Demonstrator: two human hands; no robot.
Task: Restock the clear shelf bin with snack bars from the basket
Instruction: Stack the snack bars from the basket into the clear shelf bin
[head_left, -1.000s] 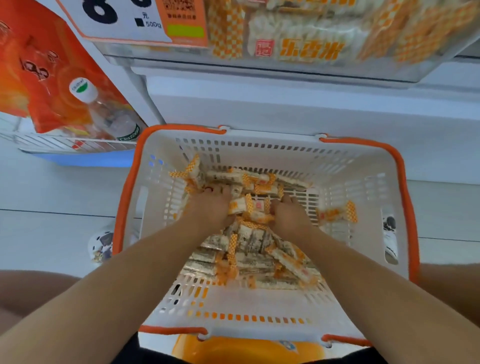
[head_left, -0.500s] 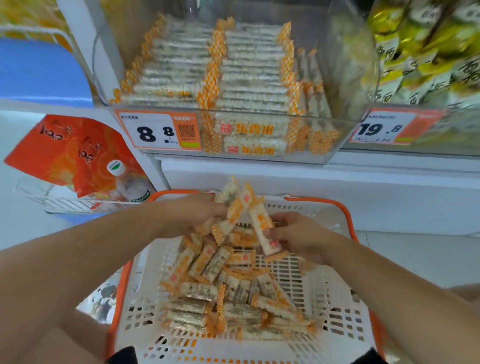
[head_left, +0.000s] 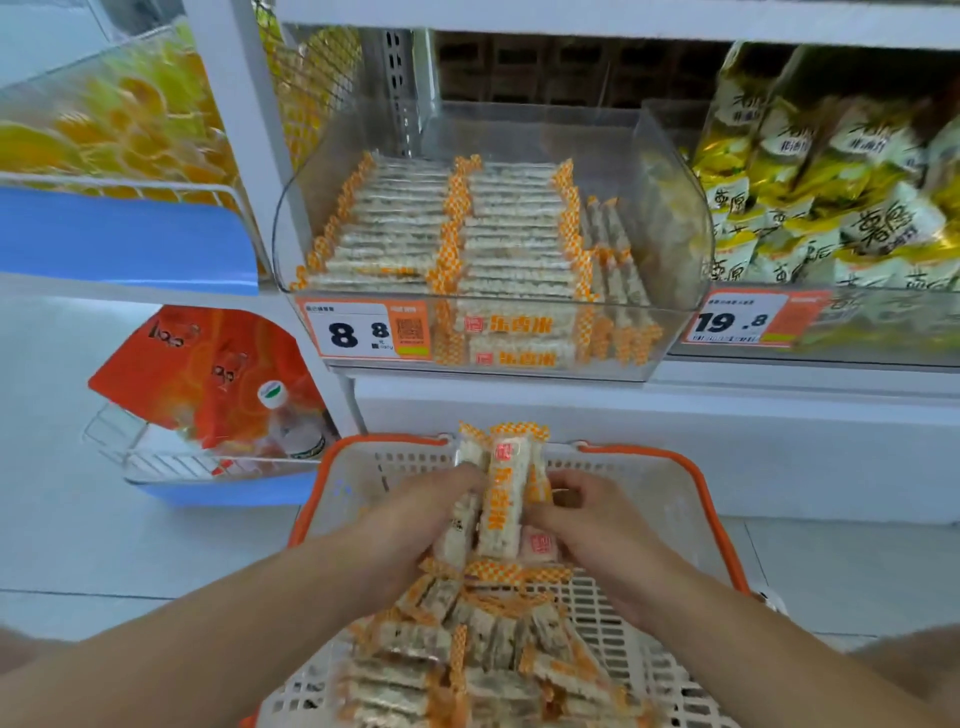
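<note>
**Both hands lift a bundle of snack bars above the basket**

A white shelf unit (head_left: 649, 410) fills the wall ahead, its clear shelf bin (head_left: 670, 171) partly stocked with snack bars laid in two neat rows plus a narrower row standing along the right side, leaving bare space at the back. An orange price tag (head_left: 366, 332) reading 8.8 is fixed to the bin's front at the left. To the right sit yellow snack bags (head_left: 831, 171) behind a tag marked 19.8 (head_left: 737, 321). To the left, a lower wire rack holds an orange pouch (head_left: 208, 374) and a water bottle (head_left: 293, 421).

Below the bin, a white basket (head_left: 670, 499) with an orange rim holds a loose heap of bars (head_left: 467, 644). Over its far end, the left hand (head_left: 410, 525) and right hand (head_left: 592, 525) each keep a clenched grip on opposite sides of one bundle of snack bars (head_left: 501, 499), held upright between them, its checked orange ends poking above the basket's far rim. The bundle is well short of the bin.
</note>
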